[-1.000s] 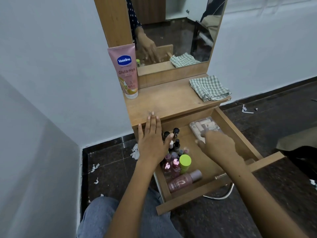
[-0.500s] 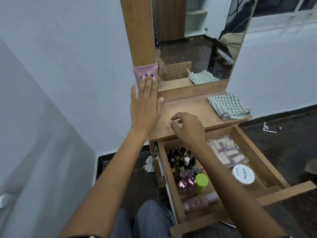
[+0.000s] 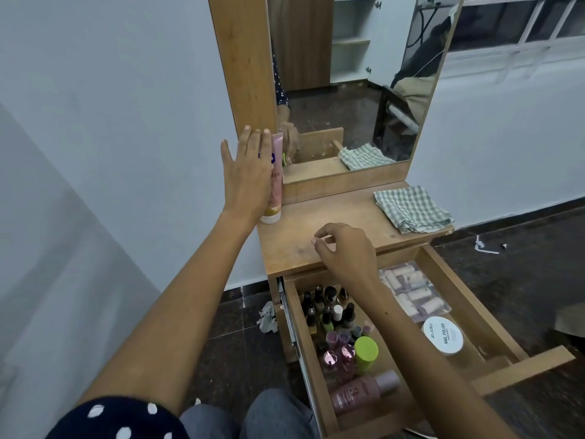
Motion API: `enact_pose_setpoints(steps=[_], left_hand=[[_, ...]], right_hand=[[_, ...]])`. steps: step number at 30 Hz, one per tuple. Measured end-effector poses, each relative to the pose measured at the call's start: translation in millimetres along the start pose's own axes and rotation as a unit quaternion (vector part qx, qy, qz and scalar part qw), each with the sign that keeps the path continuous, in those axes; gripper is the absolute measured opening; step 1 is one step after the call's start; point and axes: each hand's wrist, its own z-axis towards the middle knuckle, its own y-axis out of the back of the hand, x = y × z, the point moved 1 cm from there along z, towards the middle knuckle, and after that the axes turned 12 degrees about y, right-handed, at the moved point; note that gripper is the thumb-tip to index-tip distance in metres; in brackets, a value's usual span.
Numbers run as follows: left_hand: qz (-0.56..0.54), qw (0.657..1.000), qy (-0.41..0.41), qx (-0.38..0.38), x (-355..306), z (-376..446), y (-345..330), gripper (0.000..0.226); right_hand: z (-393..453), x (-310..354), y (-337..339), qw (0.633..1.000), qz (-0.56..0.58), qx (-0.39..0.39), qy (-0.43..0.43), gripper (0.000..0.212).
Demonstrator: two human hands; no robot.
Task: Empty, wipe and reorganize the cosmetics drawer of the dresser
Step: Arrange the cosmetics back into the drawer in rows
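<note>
A wooden dresser counter (image 3: 342,223) carries a pink lotion tube (image 3: 276,179) standing upright at its back left corner and a folded green checked cloth (image 3: 411,209) at its right edge. Below it, on the dark stone floor (image 3: 522,264), lie scraps of white paper (image 3: 484,247) and a crumpled grey scrap (image 3: 267,316).
</note>
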Motion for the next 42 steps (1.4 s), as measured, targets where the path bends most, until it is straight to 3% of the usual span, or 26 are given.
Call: enact_pose_setpoints(steps=[3, 5, 6, 9, 13, 18, 23, 24, 26, 28, 30, 33, 38, 42], left_hand=[[-0.048, 0.998, -0.002, -0.037, 1.4, 2.9, 5.1, 0.049], [-0.107, 0.988, -0.015, -0.114, -0.6, -0.2, 12.2, 0.029], [-0.141, 0.98, -0.018, -0.14, -3.3, -2.7, 16.8, 0.03], [-0.204, 0.964, -0.056, -0.162, -17.7, -17.0, 27.3, 0.019], [-0.228, 0.954, -0.088, -0.171, -44.2, -38.6, 39.4, 0.011], [-0.375, 0.918, -0.016, -0.127, -73.7, -64.1, 56.3, 0.009], [-0.52, 0.852, 0.05, -0.026, -91.2, -77.5, 55.6, 0.015], [-0.516, 0.855, 0.04, -0.015, -92.0, -82.2, 52.9, 0.019], [-0.449, 0.893, 0.005, 0.012, -89.7, -96.2, 42.7, 0.028], [-0.326, 0.942, -0.021, 0.079, -81.8, -113.5, 28.6, 0.036], [-0.182, 0.967, -0.045, 0.175, -71.6, -130.0, 11.0, 0.044], [-0.07, 0.96, -0.061, 0.263, -61.9, -146.1, -10.0, 0.053], [-0.025, 0.952, -0.049, 0.3, -62.6, -154.4, -22.5, 0.061], [-0.021, 0.949, -0.039, 0.313, -62.6, -160.8, -26.9, 0.062]], right_hand=[[-1.5, -1.9, 0.8, 1.0, 0.0, -0.01, 0.004, 0.016], [-2.7, -2.2, 2.0, 1.0, 0.009, -0.023, 0.007, 0.015], [-3.2, -2.0, 2.4, 0.999, 0.017, -0.032, 0.008, 0.015], [-4.9, -0.4, 3.9, 0.996, 0.048, -0.074, 0.015, 0.016], [-7.9, 1.4, 9.3, 0.986, 0.086, -0.143, 0.03, 0.04], [-25.5, -3.2, 23.7, 0.972, 0.109, -0.205, 0.029, 0.074], [-49.0, -22.9, 44.0, 0.973, 0.048, -0.225, 0.035, 0.07], [-53.8, -27.3, 49.2, 0.976, 0.029, -0.216, 0.029, 0.07], [-63.7, -36.8, 61.5, 0.982, 0.013, -0.191, 0.007, 0.069], [-72.1, -48.1, 75.2, 0.989, -0.003, -0.142, -0.027, 0.066], [-80.1, -61.1, 87.6, 0.995, -0.024, -0.071, -0.07, 0.061], [-89.1, -78.1, 98.0, 0.99, -0.047, 0.029, -0.131, 0.057], [-91.3, -89.4, 86.0, 0.962, -0.09, 0.193, -0.168, 0.065], [-94.0, -94.5, 65.5, 0.945, -0.14, 0.227, -0.192, 0.067]])
